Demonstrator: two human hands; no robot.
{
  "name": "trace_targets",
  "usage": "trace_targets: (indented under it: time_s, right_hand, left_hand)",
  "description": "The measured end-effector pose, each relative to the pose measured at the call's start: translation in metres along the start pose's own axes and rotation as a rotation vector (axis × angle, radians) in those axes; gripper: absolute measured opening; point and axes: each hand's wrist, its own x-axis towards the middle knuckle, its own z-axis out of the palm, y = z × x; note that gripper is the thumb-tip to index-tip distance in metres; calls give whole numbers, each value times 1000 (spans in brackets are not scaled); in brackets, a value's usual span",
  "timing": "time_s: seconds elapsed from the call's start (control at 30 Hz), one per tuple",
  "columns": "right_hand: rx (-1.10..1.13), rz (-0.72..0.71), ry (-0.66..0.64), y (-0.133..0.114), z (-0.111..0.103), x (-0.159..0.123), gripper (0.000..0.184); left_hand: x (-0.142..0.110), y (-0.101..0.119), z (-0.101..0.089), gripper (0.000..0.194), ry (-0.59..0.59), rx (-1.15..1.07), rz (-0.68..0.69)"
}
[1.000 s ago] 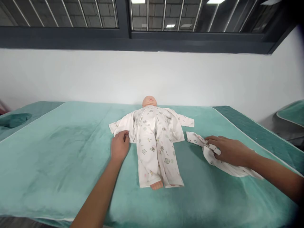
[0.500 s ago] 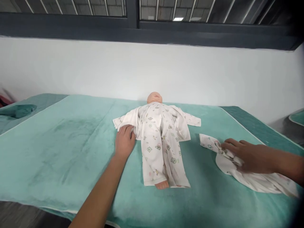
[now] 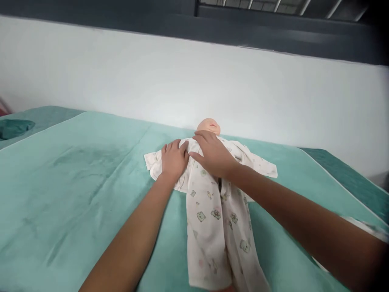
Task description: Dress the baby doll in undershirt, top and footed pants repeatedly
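You've got both hands in over the doll (image 3: 209, 125), its head just beyond your right hand (image 3: 214, 157) and its body stretched back toward you. Your right hand lies across the upper chest, thumb set apart from the fingers, fingers reaching over the cloth with nothing clearly pinched. Your left hand (image 3: 174, 163) is just beside it, down on the white top (image 3: 155, 170), fingers bent; whether cloth is caught under those tips, I can't tell. Out past your left hand one sleeve end (image 3: 148, 159) pokes sideways, and beyond your right hand the other sleeve (image 3: 264, 165) runs out flat. Below both hands, the printed garment legs (image 3: 206, 231) hang straight down the front, side by side, with a sliver of pinkish doll showing at the near hem. As for how far along things look: the sleeves are out to the sides and the legs are laid straight, but the top's edges sit loose and uneven, spread past the body on both sides, and I see no fastening done up. How the layers meet under your palms is hidden. Down under your right forearm, a second white cloth (image 3: 364, 227) lies partly covered on the green cover (image 3: 75, 202), well apart from the doll.
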Motion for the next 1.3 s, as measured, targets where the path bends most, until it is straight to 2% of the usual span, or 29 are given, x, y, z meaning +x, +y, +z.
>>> trace_targets:
  time_s: [0.07, 0.13, 0.23, 0.3, 0.4, 0.5, 0.63, 0.8, 0.9, 1.0, 1.13, 1.3]
  right_hand:
    - [-55, 11, -72, 6, 15, 29, 41]
    - [-129, 19, -193, 14, 20, 48, 37]
    - [-204, 26, -399, 25, 13, 55, 30]
    - [-223, 20, -461, 29, 5, 50, 29]
    - [-266, -10, -447, 30, 0, 46, 30]
    - [-240, -59, -456, 25, 5, 57, 26]
    - [-153, -137, -536, 14, 21, 82, 28]
    - [-186, -85, -658, 5, 34, 97, 31]
    - [-172, -61, -641, 8, 38, 97, 26]
    - [-162, -57, -588, 16, 39, 95, 33]
    - [-193, -64, -559, 28, 26, 92, 34]
    - [-256, 7, -528, 40, -8, 82, 28]
  left_hand:
    - [4, -5, 0, 42, -34, 18, -11]
    - [7, -10, -4, 46, -80, 29, -31]
    - [10, -19, -12, 47, -167, 32, -104]
    - [12, -24, -16, 45, -200, 31, -155]
    - [11, -27, -18, 47, -211, 30, -177]
    - [11, -26, -18, 48, -235, 20, -199]
    - [13, -23, -17, 48, -253, 14, -217]
    - [15, -24, -13, 43, -253, 42, -225]
    - [13, -25, -9, 41, -193, 4, -225]
    - [11, -26, -6, 41, -79, -59, -207]
    - [9, -28, -7, 46, -14, -141, -194]
    - [7, -33, -10, 41, -54, -133, -243]
